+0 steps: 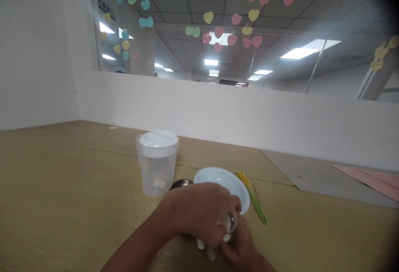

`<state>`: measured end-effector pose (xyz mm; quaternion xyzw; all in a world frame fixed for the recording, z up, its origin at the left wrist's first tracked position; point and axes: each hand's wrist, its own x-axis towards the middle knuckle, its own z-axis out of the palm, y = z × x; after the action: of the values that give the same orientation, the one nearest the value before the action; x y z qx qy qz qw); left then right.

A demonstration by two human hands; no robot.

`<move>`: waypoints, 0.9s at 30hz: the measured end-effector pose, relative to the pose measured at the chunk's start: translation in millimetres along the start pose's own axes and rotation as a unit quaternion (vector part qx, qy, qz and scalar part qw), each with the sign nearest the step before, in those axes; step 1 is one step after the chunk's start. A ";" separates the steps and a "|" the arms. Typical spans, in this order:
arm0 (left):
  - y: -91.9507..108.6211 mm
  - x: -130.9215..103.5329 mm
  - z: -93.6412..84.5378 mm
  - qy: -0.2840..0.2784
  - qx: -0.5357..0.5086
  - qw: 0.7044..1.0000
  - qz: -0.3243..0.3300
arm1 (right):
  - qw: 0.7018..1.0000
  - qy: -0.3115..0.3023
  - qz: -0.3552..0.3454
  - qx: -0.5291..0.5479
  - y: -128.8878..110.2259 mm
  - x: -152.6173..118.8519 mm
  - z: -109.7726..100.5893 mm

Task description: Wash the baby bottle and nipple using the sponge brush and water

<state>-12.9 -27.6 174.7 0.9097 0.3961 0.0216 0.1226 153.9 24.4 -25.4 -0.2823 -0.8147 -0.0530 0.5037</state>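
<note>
My L hand [199,207] has its fingers bent round a clear round thing [232,221], clamped on it from the left and over the top. My R hand [242,238] sits low on the other side, right up against it. Most of those R fingers are hid, so can't tell if they pinch too.

So the clear thing is btwn my 2 hands, w/ no gap to cross. Neither hand is nearer, since both touch. What counts is L above, R below & to the right. Its round end pokes out right of my L fingers, up twd the R hand. Can't be sure of its long axis, b/c my hand hides the rest. My guess: it tips a bit.

Just under my L fingers, on the near side, there's a small white bit [200,244] & a see-thru bit [211,254]. Can't tell if they're part of the clear thing.

Just past my L knuckles is the pale bowl [220,176], partly hid by that hand. A dark metal rim [181,183] peeks out behind my L hand, left of the bowl. Further left & past my fingers, the jug [158,170] stands upright w/ its lid on.

Right of the bowl, beyond my R fingers, lies the brush [258,209]: yellow end away from me, green handle slanting back twd my right. All on the tan worktop [77,205].
</note>
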 end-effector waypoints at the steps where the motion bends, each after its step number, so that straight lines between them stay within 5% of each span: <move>1: 0.8 2.3 1.0 -0.011 0.008 1.000 0.005 | 1.000 0.003 0.007 0.001 -0.3 0.1 0.0; 27: -16.1 30.9 -0.6 -0.067 -0.004 0.991 0.117 | 0.997 -0.032 0.070 0.000 -0.4 1.7 -3.1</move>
<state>-3.3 5.5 169.6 0.9488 0.2774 -0.0234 0.1494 155.5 23.6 -22.4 -0.3404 -0.8083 -0.0082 0.4803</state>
